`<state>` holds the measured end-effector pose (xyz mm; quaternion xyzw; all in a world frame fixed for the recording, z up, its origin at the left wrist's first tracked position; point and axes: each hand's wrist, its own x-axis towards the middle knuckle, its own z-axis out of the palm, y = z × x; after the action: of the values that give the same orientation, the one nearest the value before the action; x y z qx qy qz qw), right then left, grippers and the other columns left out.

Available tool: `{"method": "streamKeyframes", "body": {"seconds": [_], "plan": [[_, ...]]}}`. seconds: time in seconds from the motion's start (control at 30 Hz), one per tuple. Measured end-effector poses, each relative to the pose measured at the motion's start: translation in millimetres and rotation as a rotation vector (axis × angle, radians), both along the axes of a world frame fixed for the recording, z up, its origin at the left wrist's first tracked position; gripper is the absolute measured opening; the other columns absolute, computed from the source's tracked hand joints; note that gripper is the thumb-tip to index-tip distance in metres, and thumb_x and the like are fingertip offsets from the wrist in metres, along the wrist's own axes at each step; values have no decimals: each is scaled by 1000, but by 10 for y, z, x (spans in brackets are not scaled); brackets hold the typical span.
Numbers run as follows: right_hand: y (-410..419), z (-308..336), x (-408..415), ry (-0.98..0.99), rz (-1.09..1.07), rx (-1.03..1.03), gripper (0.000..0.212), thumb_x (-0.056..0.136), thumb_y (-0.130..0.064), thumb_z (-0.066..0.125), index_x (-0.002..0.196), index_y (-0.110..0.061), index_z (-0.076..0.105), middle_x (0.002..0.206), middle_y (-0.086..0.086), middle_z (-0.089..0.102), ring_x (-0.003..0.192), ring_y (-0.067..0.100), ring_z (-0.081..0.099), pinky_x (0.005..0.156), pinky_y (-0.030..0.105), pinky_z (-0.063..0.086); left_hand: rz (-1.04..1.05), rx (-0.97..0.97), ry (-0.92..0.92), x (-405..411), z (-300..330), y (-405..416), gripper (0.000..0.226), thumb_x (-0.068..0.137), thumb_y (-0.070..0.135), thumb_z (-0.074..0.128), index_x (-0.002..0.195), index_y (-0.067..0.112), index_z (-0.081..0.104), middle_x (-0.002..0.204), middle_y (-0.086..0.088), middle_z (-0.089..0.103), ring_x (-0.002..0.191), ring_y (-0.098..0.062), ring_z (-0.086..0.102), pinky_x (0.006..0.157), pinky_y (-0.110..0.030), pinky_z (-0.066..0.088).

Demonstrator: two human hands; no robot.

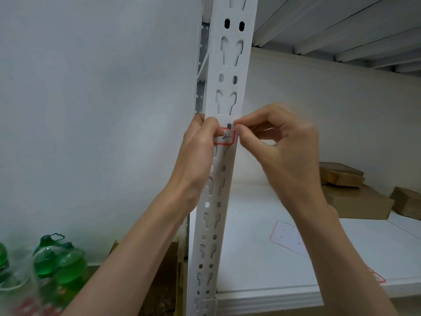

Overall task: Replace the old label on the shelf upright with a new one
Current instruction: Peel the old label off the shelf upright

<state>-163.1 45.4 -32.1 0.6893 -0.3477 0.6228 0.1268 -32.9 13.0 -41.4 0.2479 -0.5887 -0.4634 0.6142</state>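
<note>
On the shelf upright [224, 92], a red-bordered label [225, 138] is pinched at both ends by left hand [198, 144] and right hand [284, 142]. Whether it is coming off or going on, I cannot tell.

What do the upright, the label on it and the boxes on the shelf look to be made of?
Upright: probably sheet metal painted matt white; thin flat face with punched keyhole slots.
Label: likely paper sticker, white with a red border and handwritten ink; both hands are at its edges.
Boxes: brown cardboard, dull finish, folded flaps.
</note>
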Motion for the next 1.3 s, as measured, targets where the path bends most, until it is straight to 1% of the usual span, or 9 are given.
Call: {"method": "streamKeyframes", "body": {"seconds": [0.17, 0.27, 0.4, 0.67, 0.83, 0.97, 1.07, 1.23, 1.3], "plan": [[-21, -12, 23, 105, -68, -52, 5, 87, -11, 77, 91, -11, 74, 86, 0, 70, 79, 10, 68, 72, 16, 56, 0, -28, 12, -1, -13, -16, 24, 74, 37, 45, 85, 16, 50, 85, 2, 55, 84, -17, 52, 81, -35, 42], [-8, 4, 15, 140, -113, -73, 6, 86, -11, 78, 90, -11, 75, 84, 0, 70, 75, 9, 68, 71, 17, 57, 3, -45, 15, -2, -17, -20, 16, 74, 35, 45, 79, 20, 48, 85, 2, 55, 84, -16, 52, 80, -35, 43], [-4, -4, 53, 147, -184, -68, 7, 85, -12, 80, 90, -11, 76, 84, -1, 70, 73, 9, 67, 71, 20, 57, 5, -43, 2, -2, -10, -27, 26, 74, 36, 45, 89, 15, 52, 97, -2, 60, 94, -18, 56, 89, -39, 45], [11, -92, 142, 78, -233, -88, 5, 86, -13, 78, 91, -13, 76, 83, -2, 71, 72, 8, 67, 70, 20, 57, 13, -31, 1, -10, -3, -15, 29, 73, 34, 47, 92, 13, 53, 102, -13, 64, 94, -20, 58, 91, -43, 47], [-34, -152, 163, 51, -266, -141, 4, 89, -14, 76, 92, -12, 74, 84, -2, 70, 72, 9, 65, 69, 25, 56, 38, -45, -5, -16, 1, 3, 18, 75, 34, 45, 83, 18, 47, 95, -5, 58, 90, -20, 55, 84, -39, 45], [-44, -175, 209, 5, -271, -161, 3, 89, -13, 75, 90, -11, 73, 83, -1, 69, 71, 9, 64, 67, 25, 55, 30, -43, 6, -17, 1, 7, 20, 75, 34, 46, 84, 17, 50, 94, -3, 61, 90, -20, 58, 85, -40, 47], [-44, -165, 245, -30, -261, -136, 5, 90, -13, 74, 90, -12, 70, 82, -3, 67, 70, 9, 63, 67, 24, 54, 39, -62, 9, -23, 5, 23, 20, 74, 33, 47, 85, 16, 52, 92, 0, 61, 87, -15, 59, 83, -34, 46], [-23, -113, 286, -190, -164, 41, 20, 89, -21, 74, 105, -20, 61, 75, -12, 62, 75, 5, 64, 67, 15, 53, 58, -63, 6, -29, -8, 38, 12, 95, 22, 46, 88, 17, 54, 91, 5, 65, 81, -8, 62, 69, -26, 48], [-45, -106, 301, -248, -112, 143, 20, 90, -28, 71, 108, -28, 62, 78, -12, 64, 76, 5, 66, 69, 20, 57, 54, -68, 12, -27, -10, 30, 14, 98, 18, 43, 90, 16, 55, 94, 4, 68, 77, -5, 65, 62, -20, 50]]}}
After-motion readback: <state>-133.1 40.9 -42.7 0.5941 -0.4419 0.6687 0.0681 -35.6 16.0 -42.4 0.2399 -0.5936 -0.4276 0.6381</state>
